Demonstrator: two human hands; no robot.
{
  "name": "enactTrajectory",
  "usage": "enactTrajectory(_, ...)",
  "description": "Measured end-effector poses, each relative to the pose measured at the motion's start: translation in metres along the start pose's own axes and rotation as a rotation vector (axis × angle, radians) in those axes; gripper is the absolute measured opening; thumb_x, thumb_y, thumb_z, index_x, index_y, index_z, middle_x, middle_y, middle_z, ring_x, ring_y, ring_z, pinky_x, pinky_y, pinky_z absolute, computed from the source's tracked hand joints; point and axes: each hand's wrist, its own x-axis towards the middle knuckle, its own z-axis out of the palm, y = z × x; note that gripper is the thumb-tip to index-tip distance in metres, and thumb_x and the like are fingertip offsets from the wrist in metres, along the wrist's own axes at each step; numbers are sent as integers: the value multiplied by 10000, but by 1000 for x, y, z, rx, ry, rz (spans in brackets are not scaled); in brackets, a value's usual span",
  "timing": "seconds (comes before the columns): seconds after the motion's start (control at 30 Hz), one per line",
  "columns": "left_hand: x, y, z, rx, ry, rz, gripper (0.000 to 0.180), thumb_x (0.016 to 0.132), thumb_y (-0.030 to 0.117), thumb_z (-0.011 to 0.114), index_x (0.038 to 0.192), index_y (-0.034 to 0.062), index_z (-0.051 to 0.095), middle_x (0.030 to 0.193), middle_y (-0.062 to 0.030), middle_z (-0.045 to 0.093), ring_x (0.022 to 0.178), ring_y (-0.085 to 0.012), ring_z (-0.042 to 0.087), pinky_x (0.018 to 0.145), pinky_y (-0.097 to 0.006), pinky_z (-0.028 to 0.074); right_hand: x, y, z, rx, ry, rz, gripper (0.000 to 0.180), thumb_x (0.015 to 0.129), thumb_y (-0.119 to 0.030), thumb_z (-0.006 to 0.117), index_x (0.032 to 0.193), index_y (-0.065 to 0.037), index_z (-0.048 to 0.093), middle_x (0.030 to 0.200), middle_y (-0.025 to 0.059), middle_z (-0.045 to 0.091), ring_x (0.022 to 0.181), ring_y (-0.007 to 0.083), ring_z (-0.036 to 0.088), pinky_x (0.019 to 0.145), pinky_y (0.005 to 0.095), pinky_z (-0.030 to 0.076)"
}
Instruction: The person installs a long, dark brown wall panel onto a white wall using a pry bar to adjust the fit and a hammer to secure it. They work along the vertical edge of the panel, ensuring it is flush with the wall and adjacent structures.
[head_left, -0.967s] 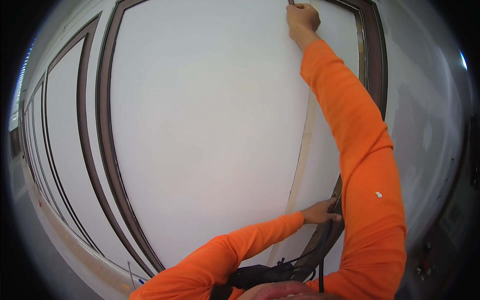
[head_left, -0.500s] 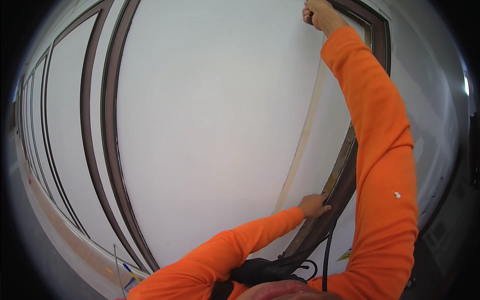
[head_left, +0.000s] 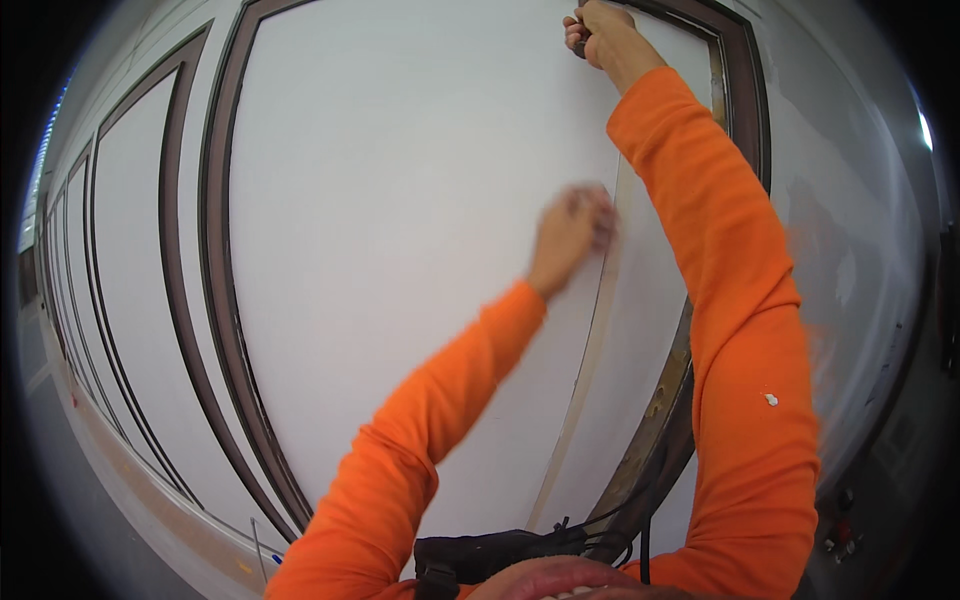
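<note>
Straight ahead of you is a large white panel (head_left: 400,250), with a narrow tan strip (head_left: 600,315) as its landmark. A thin dark line edges the strip on its left side, and the strip's long axis runs from high up, near your right wrist, slanting down and leftward toward your body. Your right hand (head_left: 607,35) is raised above the strip's visible upper end, its fingers closed tightly around a small dark object (head_left: 580,47); only a bit of that object shows below the fist, so its full shape is hidden. Your left hand (head_left: 572,235) is lower, just beside the strip on its left, with the strip lying immediately to the right of those fingers, making this hand the nearer one to the strip's visible length. Its fingers look partly bent, but they are blurred, so you cannot tell how far apart they are, whether they hold anything, or whether they touch the panel. A brown frame (head_left: 216,200) surrounds the panel: one side stands far left of the strip, the other nearer, on its right, partly behind your right orange sleeve (head_left: 745,300).
</note>
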Motion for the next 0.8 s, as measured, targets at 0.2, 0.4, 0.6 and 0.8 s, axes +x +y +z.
enactTrajectory(0.2, 134, 166, -10, -17, -89, 73, 502, 1037, 440, 465, 1229, -24, 482, 1066, -177, 611, 855, -264, 657, 809, -390, 597, -28, -7, 3, -150, 65, -108, 221, 942, -161, 527, 852, -3, 653, 654, 126, 593, 519, 256, 571, 441, 426, 406)
enactTrajectory(0.4, 181, 149, -13, -54, 118, -4, 203, 1012, 156, 532, 950, -35, 565, 769, -79, 547, 590, -161, 564, 501, -265, 500, -78, -3, -106, -793, -46, -890, 307, 926, -212, 642, 1179, -52, 714, 1015, 115, 741, 1005, 224, 685, 912, 332, 507)
enactTrajectory(0.6, 214, 181, -28, 213, 44, -57, 213, 1001, 157, 439, 849, 39, 529, 607, -8, 464, 436, -83, 365, 380, -259, 243, -188, 85, -396, -1156, 655, -486, 906, 904, -557, 667, 1533, -8, 316, 1458, 258, 457, 1383, 378, 428, 1143, 460, 352)
enactTrajectory(0.8, 213, 172, -54, -261, -114, -147, 186, 990, 113, 464, 943, 11, 611, 705, -58, 627, 532, -139, 573, 440, -254, 447, -247, 138, -391, -729, 318, -142, 782, 966, -584, 581, 1390, 71, 518, 1390, 238, 544, 1292, 310, 519, 1112, 405, 368)
